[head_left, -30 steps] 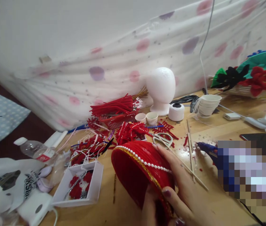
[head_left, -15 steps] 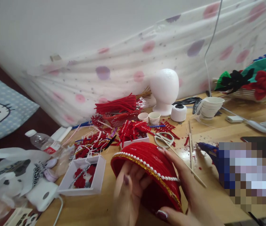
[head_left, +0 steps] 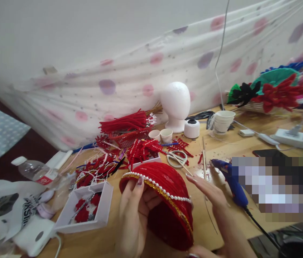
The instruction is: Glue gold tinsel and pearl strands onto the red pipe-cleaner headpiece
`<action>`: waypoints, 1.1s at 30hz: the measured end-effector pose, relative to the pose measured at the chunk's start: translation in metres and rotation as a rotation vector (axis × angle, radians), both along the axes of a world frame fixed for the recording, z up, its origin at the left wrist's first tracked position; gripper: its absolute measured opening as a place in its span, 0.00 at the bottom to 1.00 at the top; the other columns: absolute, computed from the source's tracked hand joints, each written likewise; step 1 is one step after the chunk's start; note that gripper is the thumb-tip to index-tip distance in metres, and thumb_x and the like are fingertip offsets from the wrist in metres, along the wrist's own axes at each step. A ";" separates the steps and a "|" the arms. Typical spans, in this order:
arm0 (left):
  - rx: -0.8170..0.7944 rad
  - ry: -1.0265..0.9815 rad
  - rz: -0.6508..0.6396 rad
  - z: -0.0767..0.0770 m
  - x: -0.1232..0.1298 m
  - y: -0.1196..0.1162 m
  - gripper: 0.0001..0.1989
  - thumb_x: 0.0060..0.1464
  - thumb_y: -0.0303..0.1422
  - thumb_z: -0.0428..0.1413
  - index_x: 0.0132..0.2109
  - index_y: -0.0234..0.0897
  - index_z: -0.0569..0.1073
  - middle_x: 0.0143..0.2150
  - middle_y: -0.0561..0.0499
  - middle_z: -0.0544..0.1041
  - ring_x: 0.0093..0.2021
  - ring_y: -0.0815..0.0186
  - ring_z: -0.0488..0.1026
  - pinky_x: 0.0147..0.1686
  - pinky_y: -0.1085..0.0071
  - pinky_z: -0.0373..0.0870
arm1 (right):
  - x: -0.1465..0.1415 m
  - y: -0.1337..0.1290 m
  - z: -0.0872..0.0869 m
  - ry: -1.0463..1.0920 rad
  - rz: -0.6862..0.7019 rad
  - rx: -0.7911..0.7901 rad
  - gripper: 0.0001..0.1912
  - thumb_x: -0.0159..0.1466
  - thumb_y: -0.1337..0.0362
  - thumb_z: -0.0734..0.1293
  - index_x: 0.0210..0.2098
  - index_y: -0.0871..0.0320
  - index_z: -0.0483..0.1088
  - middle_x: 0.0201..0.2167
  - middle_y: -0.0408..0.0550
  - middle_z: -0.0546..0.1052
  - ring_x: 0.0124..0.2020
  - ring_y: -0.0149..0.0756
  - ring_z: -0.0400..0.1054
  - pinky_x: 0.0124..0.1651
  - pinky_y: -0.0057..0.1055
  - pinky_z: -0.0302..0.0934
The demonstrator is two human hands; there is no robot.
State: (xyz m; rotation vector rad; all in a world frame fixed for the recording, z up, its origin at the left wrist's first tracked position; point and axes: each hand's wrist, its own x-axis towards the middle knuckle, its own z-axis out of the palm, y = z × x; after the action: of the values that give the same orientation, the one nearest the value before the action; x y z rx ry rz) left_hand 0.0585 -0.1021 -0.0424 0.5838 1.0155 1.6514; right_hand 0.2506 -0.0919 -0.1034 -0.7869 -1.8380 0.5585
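Observation:
A red dome-shaped cap (head_left: 164,179) is tilted with its hollow side toward me. Gold glitter trim (head_left: 177,206) and a string of white pearl beads (head_left: 164,189) run along its rim. My left hand (head_left: 134,211) grips the rim on the left, thumb over the beads and fingers inside the hollow. At the cap's right side, my right hand (head_left: 218,204) has its fingers stretched out and its thumb low by the rim's bottom end. Between finger and thumb the bare table shows. Whether a fingertip still touches the cap I cannot tell.
Beyond the cap lie scissors (head_left: 177,158) and thin sticks (head_left: 204,161). A blue glue gun (head_left: 230,182) with a cord lies right. A white box (head_left: 103,218) holds red flowers. Farther back stand a white foam head (head_left: 175,105), a thread spool (head_left: 191,129) and paper cups (head_left: 166,136).
My right hand has moved off the cap's outer side, its fingers straightening. My left thumb has come over the rim onto the beads. The view has shifted right.

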 end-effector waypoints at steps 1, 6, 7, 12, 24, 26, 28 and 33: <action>0.007 0.012 0.006 -0.004 0.001 0.001 0.23 0.53 0.46 0.68 0.50 0.36 0.76 0.43 0.43 0.85 0.38 0.55 0.84 0.42 0.55 0.82 | 0.004 -0.003 -0.002 0.006 -0.012 0.001 0.48 0.61 0.47 0.75 0.73 0.51 0.54 0.69 0.59 0.66 0.70 0.64 0.61 0.70 0.57 0.60; 0.068 0.013 0.075 -0.025 0.006 -0.001 0.24 0.46 0.52 0.70 0.40 0.37 0.78 0.42 0.44 0.84 0.39 0.58 0.83 0.42 0.61 0.83 | -0.004 -0.007 -0.008 -0.047 -0.056 -0.038 0.41 0.64 0.62 0.74 0.71 0.48 0.55 0.69 0.54 0.67 0.70 0.55 0.62 0.68 0.48 0.65; 0.073 0.013 0.106 -0.027 0.005 -0.005 0.23 0.47 0.50 0.71 0.41 0.37 0.79 0.44 0.44 0.84 0.40 0.59 0.83 0.43 0.62 0.83 | -0.009 -0.005 -0.008 -0.049 -0.064 -0.041 0.40 0.64 0.64 0.73 0.71 0.47 0.55 0.69 0.54 0.66 0.71 0.53 0.61 0.68 0.47 0.65; 0.172 0.031 0.175 -0.016 -0.011 -0.023 0.12 0.48 0.34 0.72 0.41 0.39 0.83 0.44 0.48 0.85 0.38 0.64 0.83 0.39 0.71 0.83 | -0.024 0.001 -0.007 -0.004 -0.055 -0.089 0.37 0.68 0.63 0.69 0.71 0.45 0.52 0.69 0.52 0.65 0.71 0.50 0.61 0.68 0.47 0.66; 0.205 -0.121 -0.008 -0.017 -0.006 -0.024 0.10 0.47 0.37 0.73 0.31 0.38 0.82 0.19 0.55 0.80 0.15 0.74 0.74 0.17 0.84 0.72 | -0.020 0.003 -0.014 0.018 -0.043 -0.138 0.34 0.69 0.61 0.69 0.71 0.44 0.53 0.68 0.52 0.66 0.70 0.53 0.61 0.70 0.53 0.61; 0.210 -0.126 -0.024 -0.017 -0.007 -0.024 0.11 0.48 0.38 0.73 0.30 0.38 0.81 0.18 0.55 0.79 0.15 0.73 0.74 0.17 0.84 0.71 | -0.020 0.002 -0.012 0.002 -0.047 -0.134 0.34 0.69 0.61 0.69 0.71 0.45 0.53 0.68 0.52 0.66 0.70 0.53 0.60 0.70 0.53 0.61; 0.228 -0.148 -0.043 -0.017 -0.008 -0.025 0.11 0.50 0.38 0.72 0.30 0.39 0.80 0.16 0.56 0.78 0.15 0.72 0.75 0.18 0.82 0.72 | -0.020 0.000 -0.011 -0.016 -0.048 -0.122 0.34 0.69 0.61 0.68 0.71 0.45 0.53 0.68 0.52 0.65 0.70 0.52 0.60 0.69 0.53 0.62; 0.256 -0.168 -0.084 -0.024 -0.009 -0.032 0.18 0.61 0.43 0.63 0.27 0.40 0.73 0.13 0.57 0.75 0.15 0.71 0.71 0.23 0.78 0.73 | -0.022 0.001 -0.010 -0.022 -0.037 -0.117 0.34 0.69 0.62 0.68 0.71 0.46 0.53 0.69 0.53 0.64 0.71 0.53 0.59 0.70 0.54 0.62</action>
State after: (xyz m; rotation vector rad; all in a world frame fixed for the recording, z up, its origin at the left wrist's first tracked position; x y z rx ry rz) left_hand 0.0500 -0.1345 -0.0666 0.6355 0.6544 1.7363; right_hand 0.2287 -0.0906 -0.1137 -0.9063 -1.8197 0.6403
